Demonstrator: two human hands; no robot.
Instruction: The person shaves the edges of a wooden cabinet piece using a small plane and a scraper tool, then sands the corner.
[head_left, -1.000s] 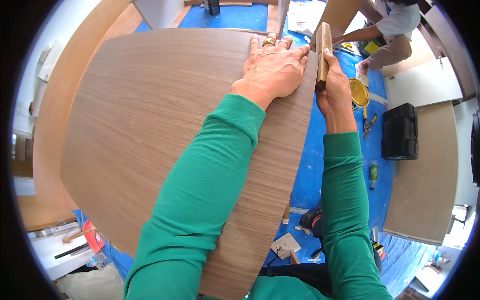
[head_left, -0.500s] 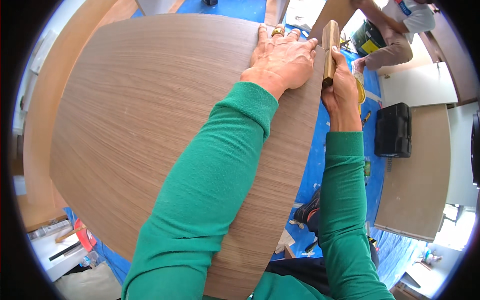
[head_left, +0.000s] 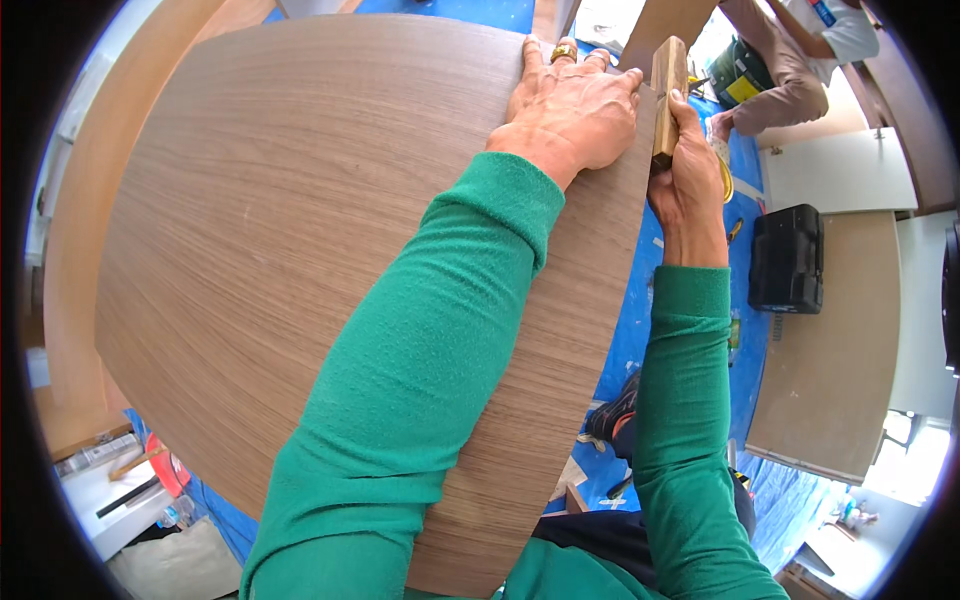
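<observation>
A large wood-grain panel (head_left: 300, 220) fills most of the view in front of me. My left hand (head_left: 572, 110) lies flat on it near the far right corner, fingers spread, a ring on one finger. Just right of it, my right hand (head_left: 692, 165) grips a brown wooden block (head_left: 669, 105). The thumb rests on the block's near side, and the other fingers are mostly hidden behind it. The block stands upright along the panel's right edge. Whether its face touches that edge I cannot tell.
Blue sheeting (head_left: 625, 330) covers the floor. To the right are a black case (head_left: 787, 260), a beige board (head_left: 830, 350) and a white panel (head_left: 840, 172). Another person (head_left: 790, 90) sits at the far right beside a dark green bucket (head_left: 740, 72). A red round object (head_left: 168, 468) lies lower left.
The view has shifted slightly. Both hands and the block appear a little further right, with the left hand still flat on the panel and the right still holding the block.
</observation>
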